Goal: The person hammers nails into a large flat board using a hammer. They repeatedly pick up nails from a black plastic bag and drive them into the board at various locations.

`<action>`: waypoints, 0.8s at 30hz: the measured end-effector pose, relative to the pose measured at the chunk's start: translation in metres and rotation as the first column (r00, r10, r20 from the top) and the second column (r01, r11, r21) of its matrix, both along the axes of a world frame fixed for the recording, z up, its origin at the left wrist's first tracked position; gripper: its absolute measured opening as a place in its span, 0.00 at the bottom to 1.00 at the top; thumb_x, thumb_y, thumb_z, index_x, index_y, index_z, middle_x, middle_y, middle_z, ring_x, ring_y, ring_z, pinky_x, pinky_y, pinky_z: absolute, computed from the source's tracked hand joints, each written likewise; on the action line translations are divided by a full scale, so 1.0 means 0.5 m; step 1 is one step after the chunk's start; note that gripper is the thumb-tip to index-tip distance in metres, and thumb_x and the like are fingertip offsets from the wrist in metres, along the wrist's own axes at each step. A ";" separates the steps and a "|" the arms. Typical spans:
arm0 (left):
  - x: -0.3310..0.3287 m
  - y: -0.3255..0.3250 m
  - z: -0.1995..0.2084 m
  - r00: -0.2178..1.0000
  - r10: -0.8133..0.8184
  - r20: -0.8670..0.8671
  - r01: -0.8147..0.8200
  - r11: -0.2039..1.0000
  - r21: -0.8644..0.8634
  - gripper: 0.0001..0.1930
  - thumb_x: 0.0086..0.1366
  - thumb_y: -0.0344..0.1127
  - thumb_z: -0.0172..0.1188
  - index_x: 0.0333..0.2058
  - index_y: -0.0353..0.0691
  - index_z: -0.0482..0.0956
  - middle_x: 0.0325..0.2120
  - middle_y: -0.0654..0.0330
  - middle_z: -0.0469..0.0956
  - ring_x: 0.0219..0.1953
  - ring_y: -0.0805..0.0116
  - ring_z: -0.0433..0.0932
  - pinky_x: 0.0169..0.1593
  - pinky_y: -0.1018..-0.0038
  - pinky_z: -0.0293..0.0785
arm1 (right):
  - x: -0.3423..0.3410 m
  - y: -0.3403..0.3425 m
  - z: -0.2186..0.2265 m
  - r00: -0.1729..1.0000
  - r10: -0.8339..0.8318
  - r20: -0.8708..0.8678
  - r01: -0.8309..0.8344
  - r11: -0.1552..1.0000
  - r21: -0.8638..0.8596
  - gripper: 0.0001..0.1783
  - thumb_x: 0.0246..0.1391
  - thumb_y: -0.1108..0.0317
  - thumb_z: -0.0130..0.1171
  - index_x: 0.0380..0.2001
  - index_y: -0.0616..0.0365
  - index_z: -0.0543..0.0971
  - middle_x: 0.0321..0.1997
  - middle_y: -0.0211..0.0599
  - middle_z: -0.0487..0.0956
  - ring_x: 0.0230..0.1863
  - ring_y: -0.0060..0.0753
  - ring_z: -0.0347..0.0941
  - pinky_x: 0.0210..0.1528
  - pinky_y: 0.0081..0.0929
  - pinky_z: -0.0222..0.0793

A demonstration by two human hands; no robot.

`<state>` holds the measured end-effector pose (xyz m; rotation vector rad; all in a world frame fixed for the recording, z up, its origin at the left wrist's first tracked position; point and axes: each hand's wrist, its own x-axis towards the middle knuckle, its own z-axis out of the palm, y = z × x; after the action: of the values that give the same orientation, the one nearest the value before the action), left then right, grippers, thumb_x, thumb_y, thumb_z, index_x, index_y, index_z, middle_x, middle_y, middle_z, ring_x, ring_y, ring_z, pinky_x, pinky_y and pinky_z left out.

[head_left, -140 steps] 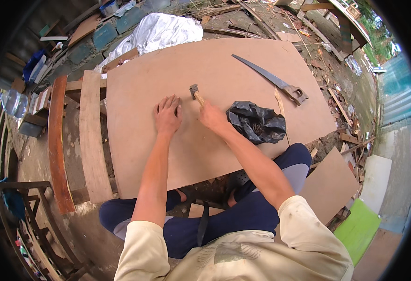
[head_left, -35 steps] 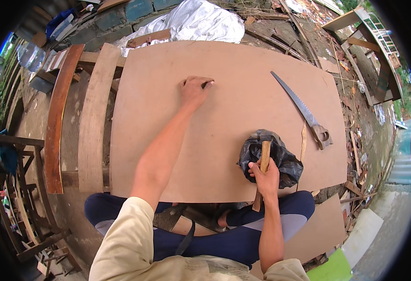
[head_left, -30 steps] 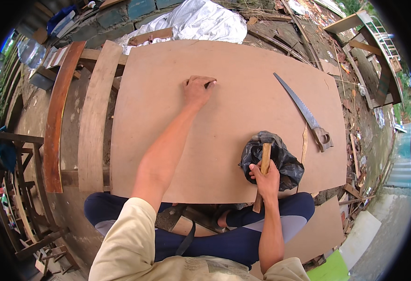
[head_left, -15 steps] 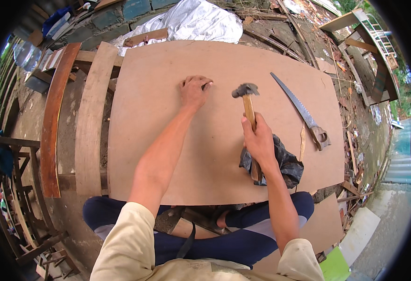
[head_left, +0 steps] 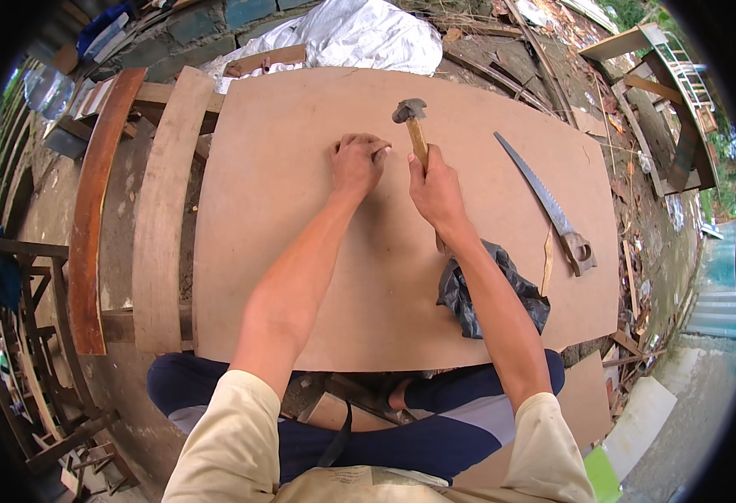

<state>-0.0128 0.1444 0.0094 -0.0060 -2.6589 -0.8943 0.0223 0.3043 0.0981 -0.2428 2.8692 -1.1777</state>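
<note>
My right hand grips the wooden handle of a claw hammer, its dark metal head raised above the board. To its left, my left hand rests on the brown plywood sheet with the fingers curled in; whatever they pinch is too small or hidden to make out. A black plastic bag lies under my right forearm. Off to the right, a handsaw with a wooden grip lies flat on the sheet. A thin wood sliver is beside the saw.
Left of the sheet run a pale plank and a reddish-brown plank. Silver sheeting is heaped beyond the far edge. A wooden frame stands at the left, and a wooden furniture piece at the far right.
My right hand has carried the hammer leftward and farther away, closer to my left hand. The left hand has barely shifted; the view itself has moved slightly.
</note>
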 end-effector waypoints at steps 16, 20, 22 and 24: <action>-0.002 0.002 -0.002 1.000 -0.014 0.021 0.014 1.000 0.012 0.08 0.67 0.41 0.64 0.40 0.51 0.90 0.45 0.69 0.84 0.56 0.66 0.73 0.64 0.61 0.57 | 0.006 -0.003 -0.068 0.997 -0.012 -0.077 0.011 1.000 -0.016 0.18 0.70 0.59 0.52 0.38 0.68 0.70 0.21 0.62 0.76 0.24 0.67 0.75 0.28 0.53 0.67; 0.000 -0.006 -0.008 1.000 -0.004 0.003 0.004 1.000 -0.023 0.08 0.67 0.41 0.64 0.40 0.52 0.90 0.45 0.69 0.84 0.56 0.65 0.73 0.63 0.60 0.58 | 0.000 -0.014 -0.023 0.991 -0.066 0.114 0.069 0.997 -0.022 0.19 0.69 0.58 0.53 0.38 0.68 0.70 0.23 0.63 0.77 0.25 0.68 0.75 0.30 0.54 0.67; -0.003 -0.006 -0.004 1.000 -0.005 -0.008 0.005 1.000 -0.026 0.08 0.66 0.41 0.65 0.40 0.52 0.90 0.45 0.69 0.84 0.56 0.65 0.74 0.63 0.60 0.59 | 0.012 -0.017 -0.025 0.997 -0.074 -0.004 0.073 0.990 -0.117 0.19 0.69 0.57 0.53 0.39 0.68 0.71 0.23 0.64 0.77 0.26 0.69 0.75 0.30 0.54 0.68; -0.002 0.000 -0.004 1.000 -0.011 -0.022 0.011 1.000 -0.003 0.08 0.65 0.41 0.65 0.40 0.52 0.90 0.45 0.69 0.84 0.55 0.64 0.74 0.63 0.61 0.59 | 0.013 -0.010 -0.039 0.998 -0.050 -0.045 0.046 0.995 -0.088 0.19 0.69 0.57 0.53 0.38 0.68 0.71 0.23 0.64 0.77 0.26 0.69 0.75 0.30 0.55 0.68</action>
<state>-0.0137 0.1444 0.0073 -0.0310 -2.6423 -0.8884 0.0288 0.2993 0.0785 -0.2078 2.8825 -1.3253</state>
